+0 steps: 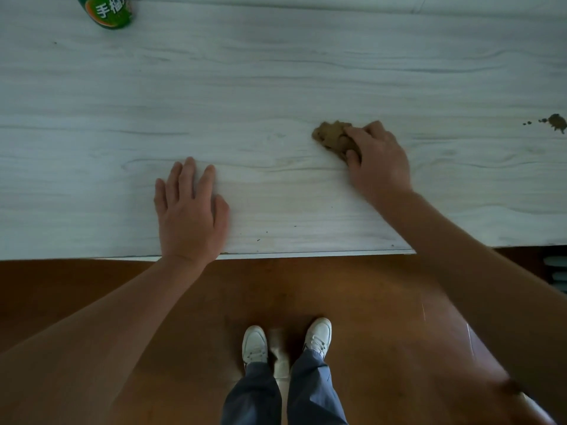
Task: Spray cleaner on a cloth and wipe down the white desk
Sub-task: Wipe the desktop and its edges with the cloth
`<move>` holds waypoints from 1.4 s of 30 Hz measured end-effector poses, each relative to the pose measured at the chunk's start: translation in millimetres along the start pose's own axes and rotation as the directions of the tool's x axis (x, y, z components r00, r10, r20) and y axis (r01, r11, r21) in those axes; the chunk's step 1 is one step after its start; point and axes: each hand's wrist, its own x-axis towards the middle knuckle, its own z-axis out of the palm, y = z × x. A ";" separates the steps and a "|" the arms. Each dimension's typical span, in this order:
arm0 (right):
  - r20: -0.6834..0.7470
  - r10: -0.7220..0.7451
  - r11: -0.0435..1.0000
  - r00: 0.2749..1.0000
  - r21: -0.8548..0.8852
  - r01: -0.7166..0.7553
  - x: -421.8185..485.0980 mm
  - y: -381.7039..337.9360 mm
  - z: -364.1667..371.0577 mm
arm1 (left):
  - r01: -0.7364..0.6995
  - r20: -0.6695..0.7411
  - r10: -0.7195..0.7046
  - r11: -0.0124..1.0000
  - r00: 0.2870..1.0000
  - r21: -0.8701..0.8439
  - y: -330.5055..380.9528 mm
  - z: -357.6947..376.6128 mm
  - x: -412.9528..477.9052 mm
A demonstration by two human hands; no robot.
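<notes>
- A brown cloth (pixel 333 138) is bunched under the curled fingers of the right hand (pixel 376 157) on the desk (pixel 276 72).
- The left hand (pixel 190 210) is laid flat near the front edge, fingers straight.
- A brown stain (pixel 557 122) is seen at far right, well apart from the cloth.
- A green bottle (pixel 107 9) is cut off at top left.
- White shoes (pixel 254 345) are seen on the wooden floor (pixel 368 302).

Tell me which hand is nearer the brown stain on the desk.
Right. The right hand, gripping the cloth, lies left of the brown stain; the left hand rests flat farther left, near the desk front edge.
</notes>
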 end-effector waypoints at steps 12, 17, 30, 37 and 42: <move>0.184 -0.351 0.917 0.918 0.266 0.298 -150.8 -110.0 14.6 | 0.004 0.016 -0.004 1.000 1.000 -0.030 1.1 -1.9 0.4; 0.062 -0.151 0.964 0.987 0.229 0.133 -147.8 -90.7 7.6 | -0.049 0.086 0.057 0.995 0.995 -0.092 -8.7 -12.0 -0.5; 0.061 -0.307 0.935 0.950 0.208 0.289 -121.2 -195.4 53.0 | -0.192 0.022 0.191 0.979 0.981 0.073 -77.4 -20.3 -30.9; 0.055 -0.307 0.945 0.950 0.135 0.297 -126.2 -129.2 35.7 | -0.186 -0.013 0.187 0.981 0.982 0.062 -74.8 -19.8 -31.7; 0.015 -0.208 0.975 0.978 0.079 0.206 -133.2 -64.1 15.4 | -0.139 0.016 0.139 0.990 0.990 0.022 -69.4 -23.3 -31.9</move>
